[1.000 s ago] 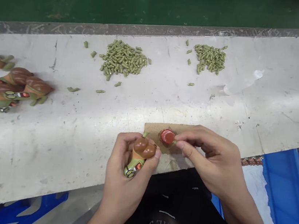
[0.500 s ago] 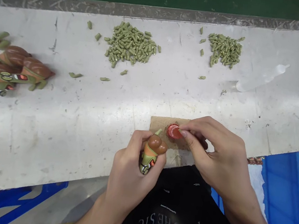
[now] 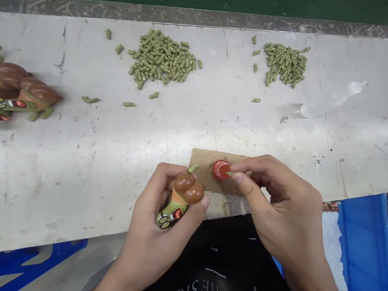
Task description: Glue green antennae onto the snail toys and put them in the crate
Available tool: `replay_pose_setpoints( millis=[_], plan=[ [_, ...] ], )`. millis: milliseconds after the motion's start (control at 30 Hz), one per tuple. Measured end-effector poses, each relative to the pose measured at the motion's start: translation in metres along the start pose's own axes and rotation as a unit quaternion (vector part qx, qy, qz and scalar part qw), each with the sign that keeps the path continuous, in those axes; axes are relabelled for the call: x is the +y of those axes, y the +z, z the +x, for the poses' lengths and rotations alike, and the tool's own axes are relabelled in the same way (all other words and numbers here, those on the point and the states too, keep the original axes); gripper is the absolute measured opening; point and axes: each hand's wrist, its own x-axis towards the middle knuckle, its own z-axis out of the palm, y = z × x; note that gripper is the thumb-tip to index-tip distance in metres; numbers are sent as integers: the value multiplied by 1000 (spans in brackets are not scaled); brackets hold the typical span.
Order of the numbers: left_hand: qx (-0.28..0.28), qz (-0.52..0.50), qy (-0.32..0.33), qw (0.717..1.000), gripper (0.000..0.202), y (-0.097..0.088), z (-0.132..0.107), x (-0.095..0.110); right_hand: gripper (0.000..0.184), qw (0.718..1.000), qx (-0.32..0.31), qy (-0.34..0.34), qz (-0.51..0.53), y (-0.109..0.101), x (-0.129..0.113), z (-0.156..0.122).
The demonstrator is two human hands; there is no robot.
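Note:
My left hand [image 3: 163, 218] is wrapped round a green and brown cartoon toy figure [image 3: 185, 189], its two brown bulges facing up and a short green limb sticking out at the top. Between thumb and forefinger, my right hand [image 3: 276, 199] pinches a small green toy piece [image 3: 229, 173]. That piece sits right at a small round red dish [image 3: 220, 169]; whether its tip touches what is inside, I cannot tell. The dish rests on a brown cardboard piece [image 3: 201, 158] at the table's near side.
Two heaps of small green pieces, a larger heap [image 3: 164, 58] and a smaller heap [image 3: 286, 64], lie towards the back with strays around them. A translucent dropper bottle [image 3: 332, 101] lies at right. More toy figures [image 3: 15, 93] are grouped at left. A blue crate [image 3: 362, 249] stands below the table's right edge.
My left hand has moved left with the toy figure, which is now tilted more. The green piece in my right fingers shows more clearly at the dish. The whole view has shifted slightly.

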Motion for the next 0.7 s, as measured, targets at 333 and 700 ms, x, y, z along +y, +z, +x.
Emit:
replay_pose_setpoints(
  millis=[333,700],
  plan=[
    [-93,-144,-24,985,17,12,1,12,4,937,-30,126,323,-1,7,-4],
    [-72,-155,-22,985,36,22,3,16,6,935,-16,132,328,-5,5,-4]
  ],
)
